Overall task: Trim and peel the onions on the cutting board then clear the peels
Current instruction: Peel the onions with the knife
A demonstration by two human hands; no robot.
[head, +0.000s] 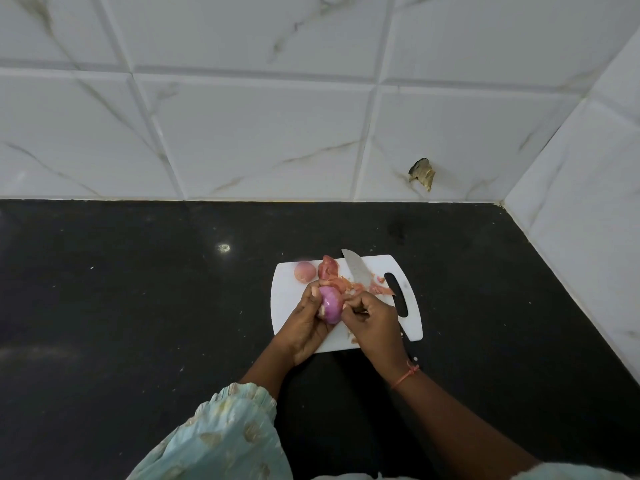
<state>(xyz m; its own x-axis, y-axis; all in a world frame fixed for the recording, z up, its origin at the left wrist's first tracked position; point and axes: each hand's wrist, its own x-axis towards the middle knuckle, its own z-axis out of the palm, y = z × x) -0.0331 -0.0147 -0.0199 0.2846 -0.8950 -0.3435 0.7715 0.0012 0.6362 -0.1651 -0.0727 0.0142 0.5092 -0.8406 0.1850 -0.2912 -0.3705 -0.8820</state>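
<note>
Onions are partway done — the left hand (pixel 304 323) grips a purple, mostly peeled one (pixel 329 304) while the right hand (pixel 372 320) pinches at its skin. Beyond the left hand, another onion (pixel 305 271) waits; peels (pixel 341 277) beyond both hands remain uncleared.

no readable text, labels or numbers

Knife (pixel 356 271) and peels (pixel 341 280) crowd the board's (pixel 287 303) far edge.
</note>
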